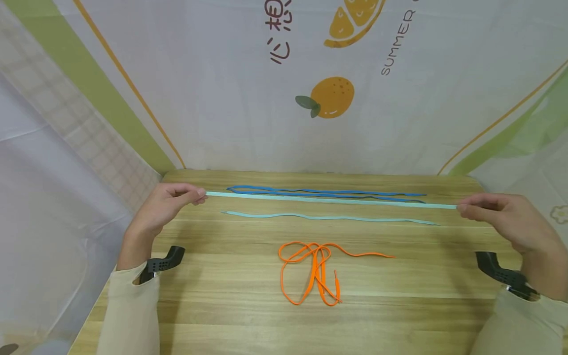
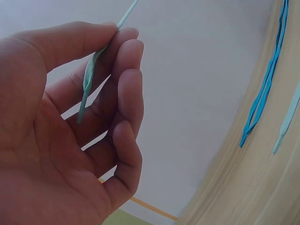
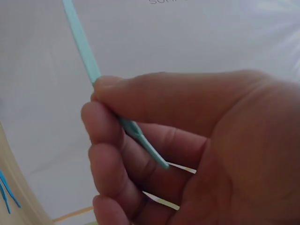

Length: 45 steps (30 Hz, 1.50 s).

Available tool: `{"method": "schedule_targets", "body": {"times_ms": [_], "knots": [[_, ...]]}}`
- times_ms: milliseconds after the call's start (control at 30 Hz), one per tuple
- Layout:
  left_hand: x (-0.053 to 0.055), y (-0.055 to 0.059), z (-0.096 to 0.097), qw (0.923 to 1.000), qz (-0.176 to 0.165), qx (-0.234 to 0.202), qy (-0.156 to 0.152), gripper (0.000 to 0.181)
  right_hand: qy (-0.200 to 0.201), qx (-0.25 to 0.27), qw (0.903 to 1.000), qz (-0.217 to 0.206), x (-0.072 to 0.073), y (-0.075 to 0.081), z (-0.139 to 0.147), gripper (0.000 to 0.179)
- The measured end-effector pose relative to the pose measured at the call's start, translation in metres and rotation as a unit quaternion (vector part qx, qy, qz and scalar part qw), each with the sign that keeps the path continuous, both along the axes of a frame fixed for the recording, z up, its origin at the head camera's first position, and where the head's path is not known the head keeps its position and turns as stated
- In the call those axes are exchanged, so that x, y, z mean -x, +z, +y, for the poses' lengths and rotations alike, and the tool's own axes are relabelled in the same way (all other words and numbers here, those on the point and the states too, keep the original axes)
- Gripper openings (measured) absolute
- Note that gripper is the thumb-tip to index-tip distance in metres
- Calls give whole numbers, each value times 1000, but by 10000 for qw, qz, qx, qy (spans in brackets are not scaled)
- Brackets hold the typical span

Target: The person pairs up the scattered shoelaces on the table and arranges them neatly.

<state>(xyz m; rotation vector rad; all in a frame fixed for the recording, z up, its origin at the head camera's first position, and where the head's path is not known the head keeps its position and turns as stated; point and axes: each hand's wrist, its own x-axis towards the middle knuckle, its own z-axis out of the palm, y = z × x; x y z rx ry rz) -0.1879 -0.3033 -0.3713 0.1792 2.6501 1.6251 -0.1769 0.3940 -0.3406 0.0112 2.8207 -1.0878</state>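
1. Pinched between thumb and forefinger of the left hand [image 1: 161,204]: one end of a pale mint shoelace [image 1: 330,200], the other fingers loosely curled beside it and not closed on anything.
2. Pinched the same way in the right hand [image 1: 506,219]: the opposite end, thumb pressed over the forefinger.
3. Stretched taut and straight between the two hands, raised just above the wooden table [image 1: 248,315], running across its far half.
4. Seen only from the left wrist: the lace's tip [image 2: 84,101] poking past the pinch and lying across the open palm, fingers [image 2: 129,89] stacked one under another.
5. Seen only from the right wrist: the stiff tip [image 3: 147,147] sticking out below the thumb toward the palm, with the flat band [image 3: 79,42] leaving upward from the pinch.
6. Lying on the table just behind the taut lace: a blue shoelace [image 1: 319,192], folded long and narrow; its looped end also visible from the left wrist [image 2: 262,93].
7. Just in front of the taut lace: a second light blue shoelace [image 1: 328,217], laid out nearly straight, flat on the wood.
8. Nearer the person, about mid-table: an orange shoelace [image 1: 312,268] in a loose tangle of loops, one end trailing right.
9. Behind the table: a white printed backdrop [image 1: 333,96] bearing orange fruit pictures.
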Motion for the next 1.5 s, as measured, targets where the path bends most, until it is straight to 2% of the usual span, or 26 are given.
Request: {"method": "schedule_targets", "body": {"times_ms": [367, 567, 700, 767, 900, 967, 1067, 1200, 1300, 1500], "knots": [[1, -3, -3, 9988, -96, 472, 22, 32, -222, 459, 9984, -244, 2, -7, 13, 22], [4, -9, -2, 9978, -95, 659, -26, 25, -182, 316, 9980, -511, 8, -14, 26, 15], [6, -11, 0, 9967, -180, 796, 24, 22, -147, 129, 9970, -744, 13, -18, 32, 23], [7, -13, 1, 9936, -162, 1118, 71, 25, -120, -5, 9970, -766, 14, -20, 32, 30], [10, -20, 2, 9839, -73, 1785, 75, 32, -67, -188, 9977, -641, 17, -28, 32, 28], [13, -24, 4, 9802, -44, 1980, 30, 33, -41, -233, 9977, -633, 18, -31, 33, 29], [17, -31, 6, 9766, -49, 2151, -42, 30, -41, -262, 9976, -637, 22, -39, 33, 35], [21, -40, 11, 9731, -61, 2299, -108, 26, 15, -124, 9977, -665, 26, -51, 33, 31], [23, -46, 15, 9715, -233, 2359, -82, 26, 79, -22, 9974, -712, 29, -60, 34, 28], [25, -54, 20, 9666, -648, 2481, -33, 26, 105, -202, 9963, -831, 34, -73, 34, 29]]}}
